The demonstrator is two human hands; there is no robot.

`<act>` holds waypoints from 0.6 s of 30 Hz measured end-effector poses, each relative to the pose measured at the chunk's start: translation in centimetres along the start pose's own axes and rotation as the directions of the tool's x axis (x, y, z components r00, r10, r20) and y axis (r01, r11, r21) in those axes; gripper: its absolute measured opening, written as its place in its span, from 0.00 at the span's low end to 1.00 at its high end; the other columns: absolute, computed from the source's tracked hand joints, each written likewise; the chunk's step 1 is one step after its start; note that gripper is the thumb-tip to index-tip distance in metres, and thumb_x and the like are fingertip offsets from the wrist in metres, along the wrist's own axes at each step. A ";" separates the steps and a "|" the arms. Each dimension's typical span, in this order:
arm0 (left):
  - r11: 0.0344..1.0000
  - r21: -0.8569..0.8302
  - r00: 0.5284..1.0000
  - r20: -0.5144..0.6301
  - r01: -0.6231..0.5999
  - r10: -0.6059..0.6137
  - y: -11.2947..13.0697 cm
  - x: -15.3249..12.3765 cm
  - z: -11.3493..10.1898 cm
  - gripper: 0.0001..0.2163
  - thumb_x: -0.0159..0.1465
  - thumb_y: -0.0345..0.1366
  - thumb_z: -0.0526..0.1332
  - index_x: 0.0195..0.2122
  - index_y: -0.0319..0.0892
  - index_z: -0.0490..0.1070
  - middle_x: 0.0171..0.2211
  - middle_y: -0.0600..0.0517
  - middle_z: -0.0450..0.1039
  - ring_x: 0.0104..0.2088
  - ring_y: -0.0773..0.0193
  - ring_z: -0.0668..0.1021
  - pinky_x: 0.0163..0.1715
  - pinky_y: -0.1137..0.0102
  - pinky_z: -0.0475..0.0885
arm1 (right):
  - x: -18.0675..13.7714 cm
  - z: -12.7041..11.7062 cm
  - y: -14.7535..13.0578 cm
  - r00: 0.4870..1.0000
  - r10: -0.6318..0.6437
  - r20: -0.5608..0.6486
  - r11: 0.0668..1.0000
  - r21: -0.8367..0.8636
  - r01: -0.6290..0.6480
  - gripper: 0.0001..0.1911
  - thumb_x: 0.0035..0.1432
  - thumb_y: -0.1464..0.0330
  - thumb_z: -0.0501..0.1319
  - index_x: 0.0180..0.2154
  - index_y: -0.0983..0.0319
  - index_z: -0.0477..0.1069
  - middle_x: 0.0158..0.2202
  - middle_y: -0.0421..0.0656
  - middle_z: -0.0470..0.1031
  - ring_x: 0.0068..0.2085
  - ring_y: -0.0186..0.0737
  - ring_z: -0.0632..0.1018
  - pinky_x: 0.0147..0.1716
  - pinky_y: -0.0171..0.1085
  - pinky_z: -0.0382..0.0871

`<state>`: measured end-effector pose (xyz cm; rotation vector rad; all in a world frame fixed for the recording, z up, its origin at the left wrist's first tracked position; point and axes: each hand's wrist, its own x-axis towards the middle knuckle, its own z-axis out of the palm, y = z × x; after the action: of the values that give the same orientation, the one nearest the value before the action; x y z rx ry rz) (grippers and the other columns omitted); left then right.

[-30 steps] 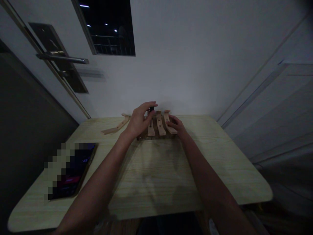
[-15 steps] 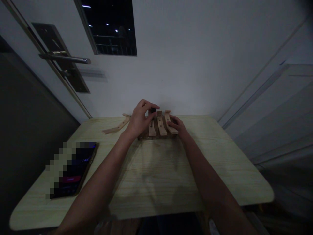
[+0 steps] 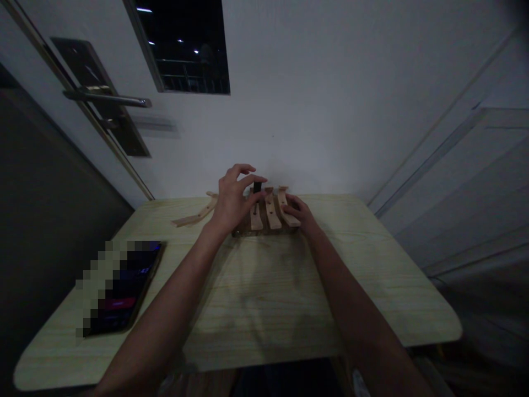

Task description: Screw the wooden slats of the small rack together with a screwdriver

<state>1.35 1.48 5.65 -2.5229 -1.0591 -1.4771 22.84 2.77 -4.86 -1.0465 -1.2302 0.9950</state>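
Observation:
Thumb and index finger of my left hand pinch a small black-handled tool, which stands upright over the left strip; its lower end is hard to make out. Three pale, curved wooden strips with holes, left, middle and right, lie side by side across a dark brown base. My right hand grips the right end of this piece, fingertips against the right strip. Behind the left wrist, a loose curved wooden strip lies on the table.
A phone with a lit screen, partly pixelated, lies at the left of the light wood-grain table. A white door with a metal handle and a dark window rises behind the table's back edge.
The left hand's other fingers have lifted and spread slightly, and more of the black handle shows. The right hand and the wooden piece stay put; the view has shifted slightly.

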 end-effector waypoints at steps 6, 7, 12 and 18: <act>0.998 0.017 0.998 -0.016 0.055 -0.054 -0.1 0.1 0.0 0.10 0.58 0.32 0.66 0.41 0.47 0.75 0.40 0.50 0.70 0.43 0.58 0.73 0.45 0.60 0.67 | 0.0 0.0 0.1 1.000 0.004 -0.020 1.000 0.013 -0.004 0.28 0.38 0.57 0.69 0.44 0.58 0.72 0.47 0.45 0.76 0.49 0.48 0.75 0.54 0.49 0.65; 0.998 0.010 0.998 -0.001 0.058 -0.058 -0.1 0.1 0.0 0.10 0.59 0.31 0.65 0.42 0.46 0.75 0.39 0.50 0.70 0.42 0.58 0.73 0.45 0.61 0.67 | 0.0 0.0 0.1 1.000 0.009 -0.020 1.000 0.015 -0.009 0.28 0.38 0.57 0.69 0.44 0.58 0.72 0.47 0.45 0.77 0.49 0.48 0.75 0.54 0.49 0.66; 0.998 0.043 0.998 0.039 0.039 -0.041 -0.1 0.0 0.1 0.16 0.60 0.27 0.60 0.49 0.45 0.71 0.42 0.49 0.74 0.45 0.56 0.73 0.45 0.59 0.67 | 0.0 0.1 -0.1 0.999 0.024 -0.038 1.000 0.019 -0.023 0.29 0.36 0.57 0.69 0.43 0.58 0.72 0.46 0.45 0.77 0.48 0.49 0.75 0.53 0.49 0.66; 1.000 -0.002 0.999 0.039 -0.013 0.013 -0.2 0.0 -0.1 0.14 0.58 0.27 0.61 0.44 0.46 0.73 0.46 0.50 0.72 0.47 0.57 0.72 0.49 0.59 0.66 | 0.0 -0.1 0.2 1.000 0.008 -0.026 1.000 -0.014 -0.009 0.30 0.37 0.56 0.69 0.45 0.59 0.72 0.48 0.46 0.76 0.49 0.48 0.75 0.52 0.49 0.67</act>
<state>1.19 1.57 5.67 -2.5653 -1.0450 -1.4311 22.91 2.86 -5.08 -1.0731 -1.2143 0.9782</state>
